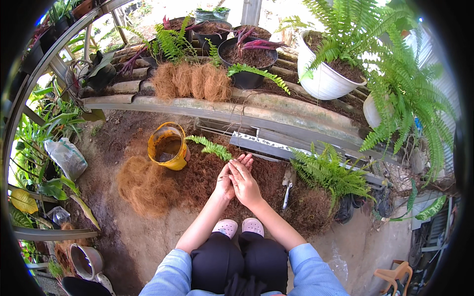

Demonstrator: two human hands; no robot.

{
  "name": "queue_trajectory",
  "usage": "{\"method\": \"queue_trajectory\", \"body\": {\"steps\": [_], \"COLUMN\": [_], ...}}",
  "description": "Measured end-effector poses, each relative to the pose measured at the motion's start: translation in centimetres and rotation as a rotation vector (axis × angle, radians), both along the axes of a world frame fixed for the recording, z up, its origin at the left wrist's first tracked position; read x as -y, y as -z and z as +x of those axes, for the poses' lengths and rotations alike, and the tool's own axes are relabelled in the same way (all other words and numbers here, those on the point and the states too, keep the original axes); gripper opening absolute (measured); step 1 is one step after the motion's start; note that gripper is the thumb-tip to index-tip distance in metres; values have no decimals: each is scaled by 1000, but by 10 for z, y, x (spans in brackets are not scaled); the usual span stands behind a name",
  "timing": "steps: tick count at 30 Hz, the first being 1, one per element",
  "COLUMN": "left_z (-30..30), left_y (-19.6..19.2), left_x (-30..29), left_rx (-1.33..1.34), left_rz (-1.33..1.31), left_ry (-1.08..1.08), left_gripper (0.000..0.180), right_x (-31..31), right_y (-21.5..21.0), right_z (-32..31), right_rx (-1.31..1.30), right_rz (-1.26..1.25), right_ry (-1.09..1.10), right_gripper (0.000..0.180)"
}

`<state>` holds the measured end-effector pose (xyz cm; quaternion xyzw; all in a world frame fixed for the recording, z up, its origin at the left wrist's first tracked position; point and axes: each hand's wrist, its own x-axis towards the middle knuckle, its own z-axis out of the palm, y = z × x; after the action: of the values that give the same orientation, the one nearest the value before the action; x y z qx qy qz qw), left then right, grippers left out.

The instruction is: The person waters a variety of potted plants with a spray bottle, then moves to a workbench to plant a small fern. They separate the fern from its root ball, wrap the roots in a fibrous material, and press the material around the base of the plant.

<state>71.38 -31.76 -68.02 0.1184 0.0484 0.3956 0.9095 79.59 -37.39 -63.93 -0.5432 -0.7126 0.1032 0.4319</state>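
Knees bent, both hands, left hand (224,183) and right hand (244,181), pressed together over soil heap (197,177) beside yellow bucket (168,146); fern (211,146) lies unpotted.

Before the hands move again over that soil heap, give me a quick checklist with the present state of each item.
1. Both hands in view: ok. Left hand and right hand are pressed together above the soil heap.
2. What the hands enclose: cannot tell; nothing shows between them.
3. Fern sprig within reach: ok; it lies on the heap just beyond the fingertips.
4. Yellow bucket upright: not ok; it is tipped with its mouth toward the person.
5. Trowel free: ok; it rests on the heap right of the right hand, untouched.
6. Coconut fibre pile clear of the hands: ok; it sits to the left.
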Motion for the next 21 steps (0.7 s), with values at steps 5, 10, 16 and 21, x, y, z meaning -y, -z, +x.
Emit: {"method": "queue_trajectory", "body": {"steps": [5, 10, 16, 21], "left_z": [-15, 1, 5, 6], "left_y": [-15, -36, -10, -12], "left_x": [-7, -1, -2, -6], "left_rx": [18, -293, -315, -407], "left_rz": [-118, -149, -138, -199], "left_ry": [58, 35, -22, -26], "left_gripper": [63, 48, 15, 12], "right_x": [0, -4, -5, -10], "right_y": [-22, 1, 36, 50], "right_z": [9, 15, 1, -5], "right_rx": [173, 404, 515, 383], "right_rz": [-241, -197, 40, 180], "right_ry": [-200, -113, 104, 192], "right_gripper": [94, 75, 35, 25]}}
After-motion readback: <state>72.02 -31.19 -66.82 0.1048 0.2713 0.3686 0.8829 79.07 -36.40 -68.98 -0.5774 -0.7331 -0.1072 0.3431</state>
